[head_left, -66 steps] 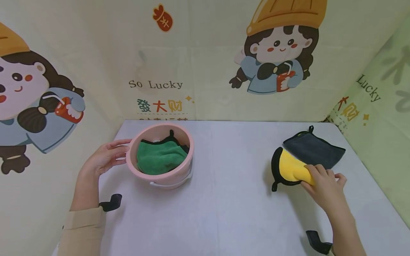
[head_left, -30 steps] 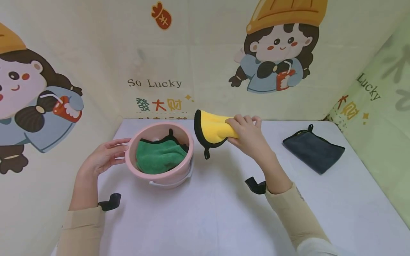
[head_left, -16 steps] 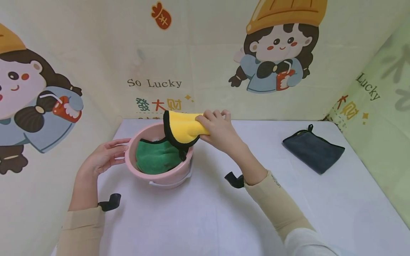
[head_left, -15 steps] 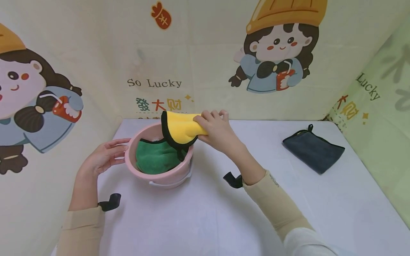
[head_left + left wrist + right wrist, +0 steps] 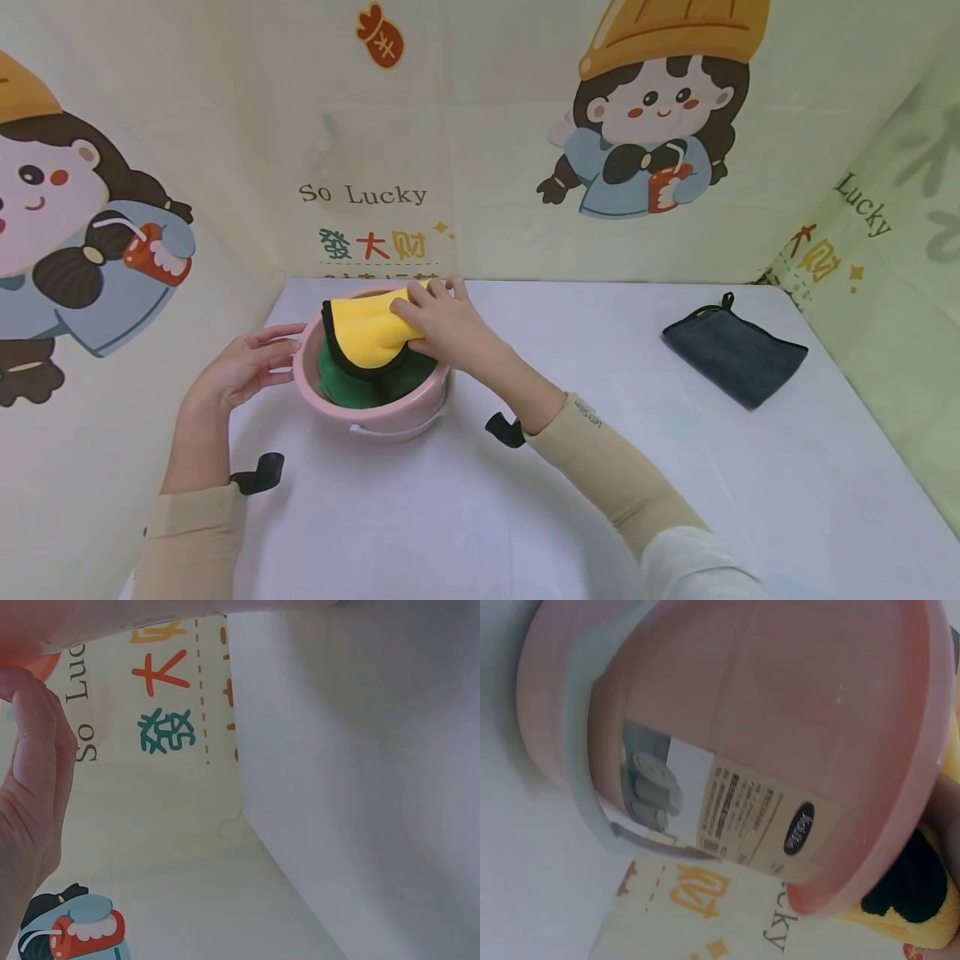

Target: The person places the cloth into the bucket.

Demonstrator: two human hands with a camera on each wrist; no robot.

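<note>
A pink bucket (image 5: pixel 405 423) stands on the white table, and a folded green cloth (image 5: pixel 348 390) lies inside it. My right hand (image 5: pixel 453 332) pinches a yellow cloth (image 5: pixel 367 333) with black edging at the bucket's right rim. That cloth hangs over the opening and covers much of the green one. On the left, my left hand (image 5: pixel 251 367) touches the bucket's outer wall with fairly straight fingers. In the right wrist view the bucket's labelled side (image 5: pixel 780 712) fills most of the picture, and only part of the yellow cloth (image 5: pixel 934 934) shows at its rim.
A folded dark grey cloth (image 5: pixel 738 354) with a black loop lies at the right of the table. The bucket's pale handle (image 5: pixel 405 433) hangs down its front. Printed fabric walls (image 5: pixel 495 183) stand behind and at both sides of the table.
My right hand has picked the yellow cloth up beside the dark grey cloth, carried it left and lowered it over the bucket's opening. The left hand has stayed at the bucket.
</note>
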